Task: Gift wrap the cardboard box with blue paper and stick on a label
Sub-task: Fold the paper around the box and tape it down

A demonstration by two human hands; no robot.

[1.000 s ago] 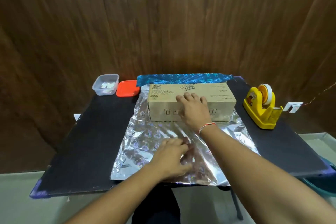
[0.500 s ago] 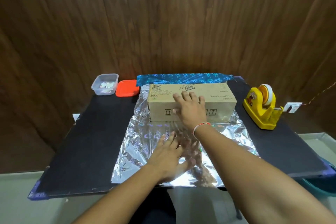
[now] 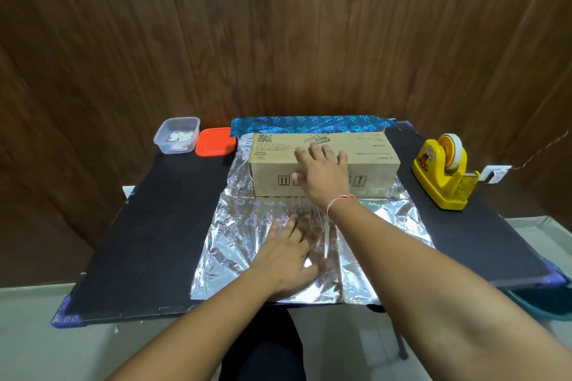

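A long cardboard box [image 3: 371,164] lies on a sheet of wrapping paper [image 3: 235,244], silver side up, with its blue heart-patterned side [image 3: 309,124] curling up behind the box. My right hand [image 3: 322,176] rests on the box's top and front face with fingers spread. My left hand [image 3: 288,254] presses flat on the silver sheet in front of the box, fingers straight. A clear tub [image 3: 177,135] at the far left holds small labels.
A yellow tape dispenser [image 3: 442,176] stands at the right of the black table [image 3: 148,241]. An orange lid [image 3: 215,142] lies next to the tub. A wooden wall rises behind. The sheet's near edge reaches the table's front edge.
My left hand has opened from a curled grip on the paper and slid forward, flat on the sheet. My right hand stayed on the box, shifting slightly left.
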